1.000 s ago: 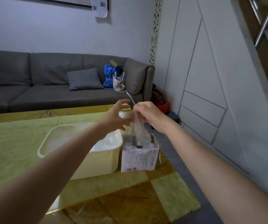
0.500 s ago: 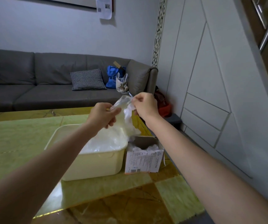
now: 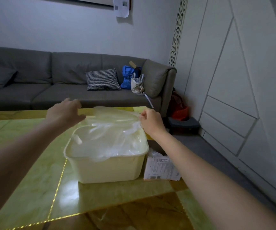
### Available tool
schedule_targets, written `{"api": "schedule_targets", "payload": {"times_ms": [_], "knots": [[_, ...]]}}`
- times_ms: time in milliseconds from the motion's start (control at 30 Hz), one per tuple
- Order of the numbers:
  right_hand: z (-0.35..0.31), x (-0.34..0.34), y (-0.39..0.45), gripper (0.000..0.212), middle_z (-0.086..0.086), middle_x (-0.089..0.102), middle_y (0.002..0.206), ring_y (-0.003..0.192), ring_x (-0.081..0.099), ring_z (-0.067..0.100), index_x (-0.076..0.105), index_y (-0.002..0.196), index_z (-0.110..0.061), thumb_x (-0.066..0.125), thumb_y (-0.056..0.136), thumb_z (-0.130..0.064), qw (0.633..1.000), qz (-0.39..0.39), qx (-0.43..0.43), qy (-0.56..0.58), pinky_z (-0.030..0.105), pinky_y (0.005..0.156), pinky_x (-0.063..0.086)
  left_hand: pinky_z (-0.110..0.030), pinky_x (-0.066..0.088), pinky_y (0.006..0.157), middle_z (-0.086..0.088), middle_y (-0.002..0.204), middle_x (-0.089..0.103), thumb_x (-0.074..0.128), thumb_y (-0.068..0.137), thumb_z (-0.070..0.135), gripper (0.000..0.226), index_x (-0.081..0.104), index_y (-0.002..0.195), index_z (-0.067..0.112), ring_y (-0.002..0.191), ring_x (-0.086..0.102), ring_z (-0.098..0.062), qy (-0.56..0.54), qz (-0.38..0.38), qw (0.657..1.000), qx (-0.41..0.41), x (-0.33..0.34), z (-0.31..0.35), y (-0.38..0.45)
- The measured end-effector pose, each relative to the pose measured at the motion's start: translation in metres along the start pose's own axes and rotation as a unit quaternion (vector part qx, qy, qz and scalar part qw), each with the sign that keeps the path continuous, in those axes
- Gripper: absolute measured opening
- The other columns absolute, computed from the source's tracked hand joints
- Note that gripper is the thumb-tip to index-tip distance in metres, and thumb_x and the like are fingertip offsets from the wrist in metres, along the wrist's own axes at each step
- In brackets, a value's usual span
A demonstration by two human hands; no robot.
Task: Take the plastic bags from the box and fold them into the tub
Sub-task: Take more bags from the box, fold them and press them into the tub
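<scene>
A clear plastic bag (image 3: 114, 118) is stretched wide above the cream tub (image 3: 110, 168), which stands on the green table. My left hand (image 3: 64, 112) holds the bag's left edge above the tub's far left corner. My right hand (image 3: 150, 120) pinches the bag's right edge above the tub's far right corner. Inside the tub lie several other clear bags (image 3: 110, 146). The cardboard box (image 3: 160, 166) stands against the tub's right side, with crumpled bags showing in its open top; my right forearm crosses over it.
The green and gold table (image 3: 34, 180) ends just right of the box. Beyond it stands a grey sofa (image 3: 34, 90) with a checked cushion (image 3: 102, 79) and a blue bag (image 3: 129, 77). White cabinet panels (image 3: 233, 97) fill the right side.
Both hands have moved apart and to the left from above the box, spreading the bag flat over the tub. It was bunched between them a second ago.
</scene>
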State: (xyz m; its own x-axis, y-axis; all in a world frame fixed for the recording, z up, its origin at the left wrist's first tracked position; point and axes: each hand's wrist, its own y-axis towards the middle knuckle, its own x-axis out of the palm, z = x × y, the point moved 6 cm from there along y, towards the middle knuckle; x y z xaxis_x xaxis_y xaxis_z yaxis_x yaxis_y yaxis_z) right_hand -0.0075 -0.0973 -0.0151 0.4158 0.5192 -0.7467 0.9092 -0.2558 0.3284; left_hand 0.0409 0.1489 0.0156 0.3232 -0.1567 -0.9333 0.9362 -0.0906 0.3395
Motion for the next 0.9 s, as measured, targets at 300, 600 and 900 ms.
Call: {"api": "schedule_targets", "payload": {"times_ms": [300,600,900], "knots": [[0.019,0.029,0.001,0.020,0.011,0.056,0.115,0.101,0.056,0.031,0.051,0.112,-0.007,0.046,0.097,-0.020,0.984,-0.110,0.004,-0.141,0.035,0.070,0.043,-0.031,0.047,0.094,-0.001,0.131,0.041,0.071,0.079,0.029,0.087,0.016,0.146,0.034,0.100,0.047,-0.011,-0.027,-0.285,0.921,0.266,0.074,0.080,-0.034],[-0.017,0.076,-0.023,0.042,0.009,0.048,0.128,0.109,0.054,0.027,0.049,0.127,-0.008,0.063,0.089,-0.018,0.908,-0.299,-0.131,-0.264,0.032,0.082,0.048,-0.037,0.045,0.098,-0.010,0.143,0.039,0.066,0.085,0.025,0.100,-0.012,0.147,0.026,0.119,0.052,-0.025,0.092,-0.365,0.907,0.189,0.127,0.068,-0.027],[0.000,0.100,-0.015,0.030,0.013,0.055,0.106,0.075,0.051,0.025,0.051,0.123,-0.001,0.049,0.094,-0.004,0.860,-0.378,-0.051,-0.339,0.024,0.060,0.040,-0.026,0.044,0.090,-0.009,0.122,0.056,0.060,0.089,0.020,0.081,0.005,0.149,0.016,0.113,0.055,-0.022,0.159,-0.378,0.902,0.132,0.113,0.036,-0.027]]}}
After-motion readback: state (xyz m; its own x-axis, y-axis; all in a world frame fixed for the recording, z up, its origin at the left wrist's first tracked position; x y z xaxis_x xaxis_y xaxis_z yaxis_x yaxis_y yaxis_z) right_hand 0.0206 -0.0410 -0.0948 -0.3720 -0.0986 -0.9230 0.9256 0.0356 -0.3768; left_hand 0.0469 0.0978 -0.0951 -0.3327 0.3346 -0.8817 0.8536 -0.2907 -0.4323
